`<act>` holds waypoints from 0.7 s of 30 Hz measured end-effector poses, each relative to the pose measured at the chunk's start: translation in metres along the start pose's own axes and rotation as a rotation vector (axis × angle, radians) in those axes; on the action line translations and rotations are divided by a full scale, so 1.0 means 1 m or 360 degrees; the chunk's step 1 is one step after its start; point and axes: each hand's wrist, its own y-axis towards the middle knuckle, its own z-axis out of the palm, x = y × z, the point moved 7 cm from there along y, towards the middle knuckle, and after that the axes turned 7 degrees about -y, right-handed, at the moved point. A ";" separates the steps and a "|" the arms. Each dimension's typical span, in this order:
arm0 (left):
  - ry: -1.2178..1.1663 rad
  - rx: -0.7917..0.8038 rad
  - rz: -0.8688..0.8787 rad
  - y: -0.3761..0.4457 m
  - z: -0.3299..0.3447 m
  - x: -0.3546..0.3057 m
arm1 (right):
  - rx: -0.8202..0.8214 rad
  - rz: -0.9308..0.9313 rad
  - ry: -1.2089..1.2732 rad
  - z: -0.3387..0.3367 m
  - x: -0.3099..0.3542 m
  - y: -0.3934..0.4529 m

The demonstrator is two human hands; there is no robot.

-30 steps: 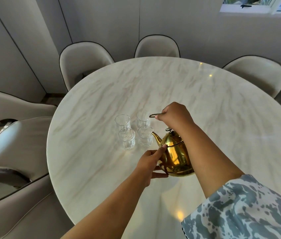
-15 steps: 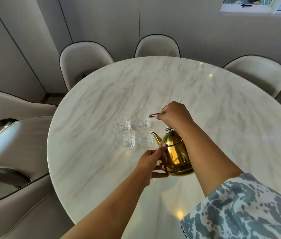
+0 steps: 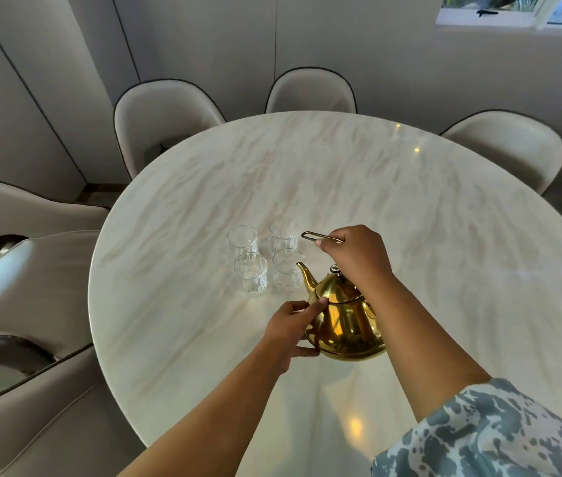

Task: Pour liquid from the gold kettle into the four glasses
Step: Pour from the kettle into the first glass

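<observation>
A person leans over a round, pale marble-topped dining table [image 3: 358, 187], ringed by cream upholstered chairs [image 3: 166, 115], with a polished gold metal kettle [image 3: 343, 325] held near the table's near-left part. The right hand [image 3: 353, 253] is closed around the kettle's thin wire handle [image 3: 317, 236], whose looped end juts out to the left of the fist. The left hand [image 3: 291, 327] is pressed against the kettle's rounded side, its fingers [image 3: 317, 304] spread along the shoulder just under the lid, steadying the body rather than gripping it. A blue-and-white patterned sleeve [image 3: 489, 438] covers the right upper arm.

Four small clear ribbed glasses [image 3: 250, 275] stand upright in a tight square just beside the kettle, to its left and slightly farther off. The curved spout [image 3: 305, 275] points at the near-right glass and sits level with its rim, at or just short of it. No stream is visible, and whether any glass already holds liquid cannot be told through the clear glass.

The step in hand looks like the approach to a first pour: kettle lined up, barely tilted. The next move likely calls for raising the handle side so the spout dips over that nearest rim, keeping the left hand as a brake. The glasses stand so close that a wide stream could splash between them.
</observation>
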 end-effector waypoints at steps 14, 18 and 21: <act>-0.0030 -0.0083 0.0210 0.006 0.002 -0.018 | -0.0259 0.0049 0.0383 -0.017 -0.025 -0.004; -0.0101 -0.0050 0.0288 0.011 0.015 -0.041 | -0.0255 -0.0023 0.0412 -0.035 -0.010 0.018; -0.0140 -0.0034 0.0326 0.017 0.024 -0.056 | -0.0218 -0.0078 0.0397 -0.044 0.003 0.038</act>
